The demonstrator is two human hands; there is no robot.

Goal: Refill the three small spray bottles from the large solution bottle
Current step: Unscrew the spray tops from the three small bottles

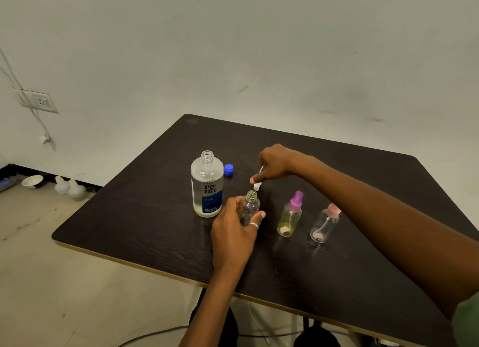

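Dark table (155, 217) carries everything near its middle. Left hand (233, 232) wraps the open small bottle (251, 206) to steady it; right hand (274, 165) pinches its white sprayer (257, 186) clear. Uncapped big bottle (206, 184) stands beside, blue cap (228, 169) behind.

Left hand (234, 232): low over the worktop (129, 217), fingers curled in a closed grip round a small uncapped bottle (250, 206), ring on one finger.
Left forearm: runs up from the near edge.
Right hand (274, 165): raised, knuckles up, fingertips pinching a white spray head (257, 184).
Right arm: bare, stretched in from the lower right.
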